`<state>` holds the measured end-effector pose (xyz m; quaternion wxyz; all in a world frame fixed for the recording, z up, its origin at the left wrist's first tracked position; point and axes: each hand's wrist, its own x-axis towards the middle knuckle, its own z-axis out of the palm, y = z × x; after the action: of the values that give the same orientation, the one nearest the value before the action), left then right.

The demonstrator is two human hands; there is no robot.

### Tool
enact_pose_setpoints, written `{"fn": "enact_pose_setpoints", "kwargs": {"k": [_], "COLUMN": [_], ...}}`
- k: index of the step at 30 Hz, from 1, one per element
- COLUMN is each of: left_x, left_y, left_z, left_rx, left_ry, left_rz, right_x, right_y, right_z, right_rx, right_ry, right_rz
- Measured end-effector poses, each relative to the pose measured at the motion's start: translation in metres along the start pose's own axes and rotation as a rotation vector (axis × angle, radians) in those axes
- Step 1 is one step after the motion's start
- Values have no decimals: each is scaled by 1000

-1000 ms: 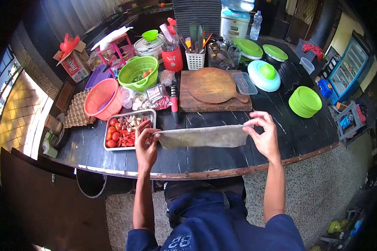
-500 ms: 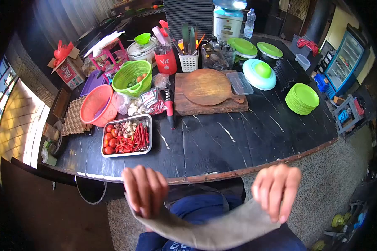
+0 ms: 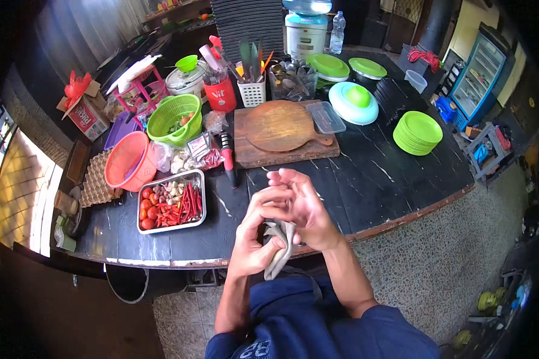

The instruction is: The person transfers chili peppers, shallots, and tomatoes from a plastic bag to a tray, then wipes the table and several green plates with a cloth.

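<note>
In front of my chest, over the table's near edge, my left hand [image 3: 254, 233] is closed on a bunched grey-beige cloth [image 3: 279, 254]. The lower end of the cloth hangs below the thumb. Against it from the right comes my right hand [image 3: 310, 212], its palm facing the left hand and its fingers stretched upward. The cloth lies between the two palms, partly hidden by the fingers. Left of my hands, a metal tray [image 3: 172, 227] holds tomatoes [image 3: 147, 214], red chillies [image 3: 188, 203], garlic and shallots.
A round wooden board [image 3: 279, 125] lies on a thicker cutting board [image 3: 242, 149]. Beside it is a red-and-black handled tool [image 3: 227, 155]. Green plates [image 3: 418, 133] are stacked at the right. A coral basin [image 3: 126, 167] and a green colander [image 3: 161, 122] stand at the left.
The cloth was stretched low between both hands. Now it is bunched in my left hand, and both hands have come together higher up. My right hand has released its end. The view shifted slightly.
</note>
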<state>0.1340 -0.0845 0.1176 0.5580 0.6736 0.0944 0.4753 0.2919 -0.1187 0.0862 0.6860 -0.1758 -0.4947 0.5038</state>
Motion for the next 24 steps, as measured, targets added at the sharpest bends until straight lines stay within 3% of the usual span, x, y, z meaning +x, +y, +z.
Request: {"fn": "enact_pose_setpoints", "kwargs": {"k": [4,6,7,8,10,12,14,16,19,23,24], "left_x": [-1,-5,-4,-3,1,-1,-2,-19,-29,-32,-38], "left_y": [-10,-5,-9,-10,-10,-35,-52,-93,-109,-124,-139], "left_z": [1,-1,-3,-4,-5,-13,-20,-41,-48,-55,-55], "left_rx": [85,149,357,358,532,531,474,500,71,279,279], "left_ry": [-61,-27,-12,-9,85,132,248,246,361,359,365], "left_rz": [32,-173,-90,-94,-240,-193,-302,-314,-556,-581,-581], "right_x": [-5,-11,-15,-19,-30,-37,-45,-52,-52,-46,-44], "right_y": [-3,-5,1,3,0,-3,0,12,10,23,30], "right_z": [-15,-19,-21,-26,-38,-39,-57,-71,-85,-92,-92], "right_rx": [41,-168,-143,-140,321,283,-419,-530,-504,-523,-836], "right_ry": [78,174,229,228,192,163,16,197,271,329,382], "right_rz": [192,263,260,264,385,356,503,575,560,487,478]}}
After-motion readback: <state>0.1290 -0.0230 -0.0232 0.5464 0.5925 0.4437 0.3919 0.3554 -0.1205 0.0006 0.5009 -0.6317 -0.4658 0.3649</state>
